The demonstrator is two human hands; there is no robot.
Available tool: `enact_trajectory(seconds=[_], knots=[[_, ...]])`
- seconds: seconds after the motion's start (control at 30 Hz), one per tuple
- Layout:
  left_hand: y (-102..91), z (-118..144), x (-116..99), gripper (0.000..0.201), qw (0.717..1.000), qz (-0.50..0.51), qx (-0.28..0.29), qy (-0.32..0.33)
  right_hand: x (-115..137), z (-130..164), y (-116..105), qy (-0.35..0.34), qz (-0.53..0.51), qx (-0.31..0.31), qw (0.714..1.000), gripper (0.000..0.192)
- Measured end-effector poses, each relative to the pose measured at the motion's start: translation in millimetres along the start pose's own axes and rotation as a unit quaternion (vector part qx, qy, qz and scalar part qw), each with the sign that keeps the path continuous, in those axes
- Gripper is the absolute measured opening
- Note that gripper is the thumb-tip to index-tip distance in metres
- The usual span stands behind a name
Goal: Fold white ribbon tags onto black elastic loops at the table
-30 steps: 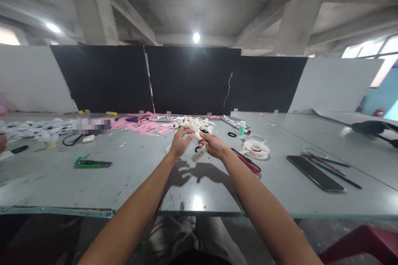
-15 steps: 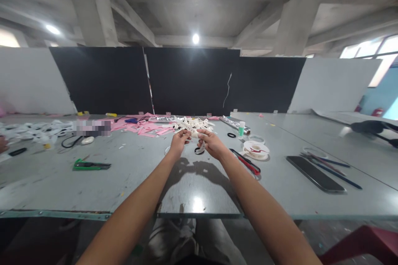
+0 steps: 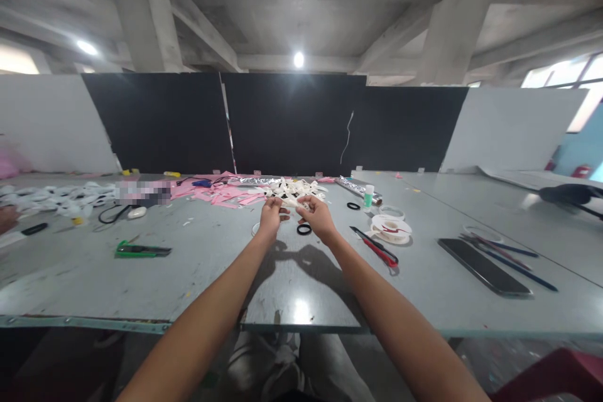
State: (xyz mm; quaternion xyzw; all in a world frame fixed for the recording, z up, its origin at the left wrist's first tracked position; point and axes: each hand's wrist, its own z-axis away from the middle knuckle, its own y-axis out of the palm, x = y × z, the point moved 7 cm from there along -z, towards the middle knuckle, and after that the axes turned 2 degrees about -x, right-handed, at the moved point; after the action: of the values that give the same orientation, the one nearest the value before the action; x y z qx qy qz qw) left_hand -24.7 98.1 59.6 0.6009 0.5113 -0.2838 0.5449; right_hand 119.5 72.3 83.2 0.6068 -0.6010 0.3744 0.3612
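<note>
Over the grey table's near edge (image 3: 301,325), both arms reach out; the left hand (image 3: 270,215) and right hand (image 3: 319,217) pinch a white paper strip (image 3: 294,203) between them, just before the white strip pile (image 3: 296,188). Holding it taut, fingertips close, seems wisest. Beyond stand black panels (image 3: 292,122) under concrete beams.

Two black rings (image 3: 304,229), perhaps two tape spools (image 3: 391,228)

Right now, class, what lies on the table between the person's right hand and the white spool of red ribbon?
In the head view, red-handled scissors lie on the table between the right hand and the white spool, beside the spool.
</note>
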Motion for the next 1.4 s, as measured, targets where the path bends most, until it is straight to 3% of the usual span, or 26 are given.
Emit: enact_trajectory(seconds=[0.23,0.37,0.6,0.87,1.07,1.3,1.4], knots=[[-5.3,-1,-4,0.020,0.999,0.028,-0.036,0.021,-8,-1,-2,0.001,0.060,-0.018,0.998,0.034],[3.5,3,-3,0.023,1.000,-0.008,0.017,0.001,-13,-2,-2,-0.007,0.124,-0.009,0.992,0.026],[12.9,7,-7,0.023,0.993,-0.069,0.085,0.032,-16,-5,-3,-0.033,0.203,0.007,0.979,0.022],[16.7,5,-9,0.018,0.984,-0.109,0.111,0.084,-12,-6,-7,-0.032,0.197,-0.005,0.980,0.019],[7.1,1,-3,0.018,0.992,-0.114,0.056,0.021,-14,-6,-11,0.014,0.079,-0.036,0.996,0.025],[22.4,22,-6,0.039,0.975,-0.050,0.212,-0.037,-7,-2,-8,0.021,0.056,-0.015,0.998,0.032],[23.6,23,-4,0.039,0.972,-0.028,0.225,-0.062,-6,-2,-8,0.017,0.066,-0.015,0.998,0.032]])
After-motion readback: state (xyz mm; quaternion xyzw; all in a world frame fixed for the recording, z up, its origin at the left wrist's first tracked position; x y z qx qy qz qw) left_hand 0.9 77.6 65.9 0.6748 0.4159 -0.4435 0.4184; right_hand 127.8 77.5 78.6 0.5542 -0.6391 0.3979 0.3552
